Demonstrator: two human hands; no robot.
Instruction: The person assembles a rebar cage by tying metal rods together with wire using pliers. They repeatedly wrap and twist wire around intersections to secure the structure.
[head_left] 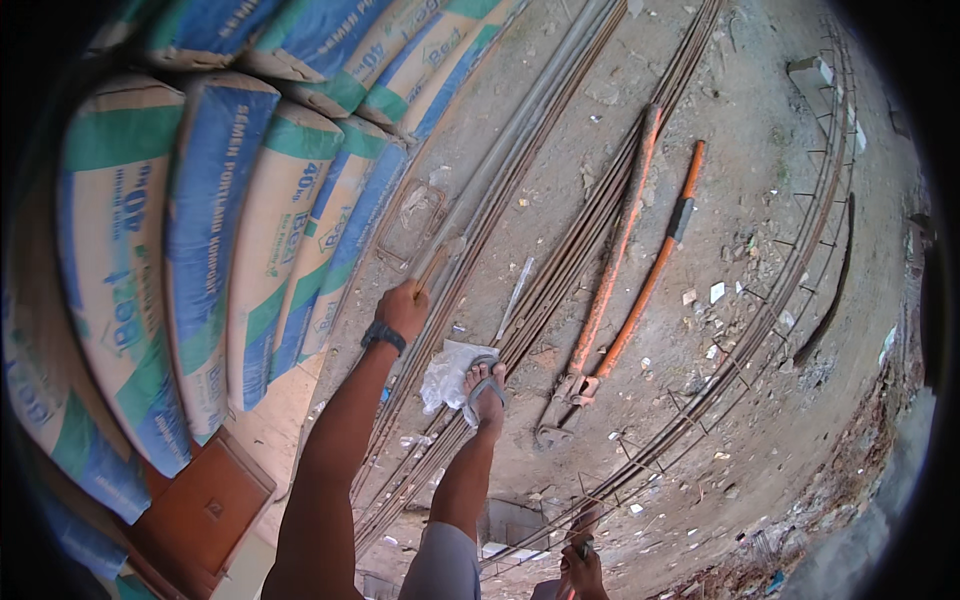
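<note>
My left hand (404, 310), with a dark watch on its wrist, reaches out over the steel rods beside the cement bags. Its fingers are closed round a short brown stick (434, 264), which looks like wood. Low in the picture, my right hand (583, 572) is closed on a thin tool with a dark part and a bit of red-orange; its kind is hard to make out. My sandalled foot (484, 388) stands by a bundle of thin steel rods (600, 215) and a crumpled clear plastic bag (445, 376). Another row of rods (520, 125) runs under my left hand.
Stacked cement bags (205, 240) fill the left side, above a brown box-like thing (205, 500). A long orange-handled bolt cutter (612, 285) lies right of the rods. Further right, a rebar cage (760, 325) with protruding ties curves across dirt ground strewn with rubble.
</note>
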